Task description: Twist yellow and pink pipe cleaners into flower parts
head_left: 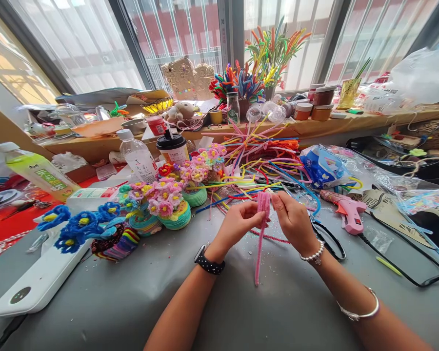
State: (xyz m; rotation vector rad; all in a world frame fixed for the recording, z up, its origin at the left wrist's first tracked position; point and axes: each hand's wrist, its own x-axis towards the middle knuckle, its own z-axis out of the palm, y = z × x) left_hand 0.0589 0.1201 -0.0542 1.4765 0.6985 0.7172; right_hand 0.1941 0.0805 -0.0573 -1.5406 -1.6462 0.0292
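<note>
Pink pipe cleaners [263,204], folded into a short bundle, stand upright between my two hands above the grey tabletop. One long pink end hangs down from the bundle toward the table. My left hand [243,217], with a dotted black watch strap at the wrist, pinches the bundle from the left. On the other side, my right hand [290,217] is closed with thumb and fingers together near the bundle's top; whatever sits in its fingers is hidden. Behind the hands lies a heap of loose coloured pipe cleaners [249,151].
To the left stand pipe-cleaner flowers, pink ones [166,197] and blue ones [84,224], beside a white device [40,282]. A pink glue gun [351,212] with a black cord lies right, near black-handled scissors [329,239]. Bottles [135,153] and a lidded cup [172,148] stand behind.
</note>
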